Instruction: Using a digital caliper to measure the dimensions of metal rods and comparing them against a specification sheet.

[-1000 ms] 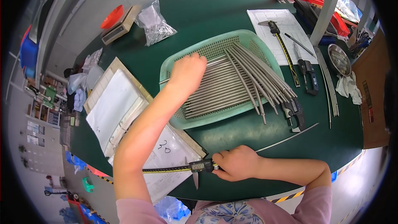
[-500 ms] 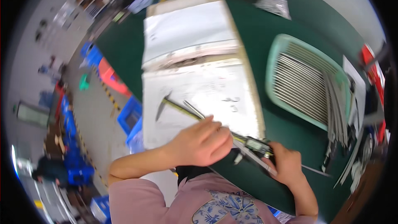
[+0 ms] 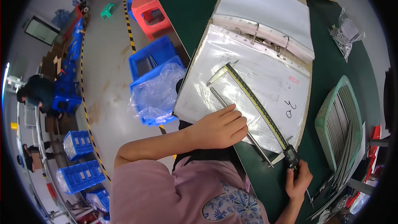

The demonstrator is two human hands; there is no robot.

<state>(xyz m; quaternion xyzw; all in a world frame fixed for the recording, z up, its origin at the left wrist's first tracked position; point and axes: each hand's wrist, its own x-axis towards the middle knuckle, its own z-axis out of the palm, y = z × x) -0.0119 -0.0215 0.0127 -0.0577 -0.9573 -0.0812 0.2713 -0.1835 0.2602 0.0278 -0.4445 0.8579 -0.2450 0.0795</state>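
Rod [image 3: 260, 150]: slanting beside the long caliper [image 3: 258, 104], one end above the page, the other out past the binder's near edge.
Left hand [image 3: 224, 127]: fingers curled together over the rod near its middle; from where I stand the thumb is hidden.
Right hand [image 3: 299, 180]: fingers and thumb pinching the caliper at its dark display.
Caliper's jaws: set wide apart, near the two ends of the rod; I cannot tell whether they touch it.
Binder [image 3: 269, 4]: laid open on the green bench [image 3: 176, 0], under much of the caliper.
Basket [image 3: 323, 135]: pale green, to the right, with many thin rods [image 3: 338, 118] inside.
Bag [image 3: 348, 31]: clear, holding small metal pieces, beyond the basket.
Stool [image 3: 150, 10]: red, on the floor at the left.
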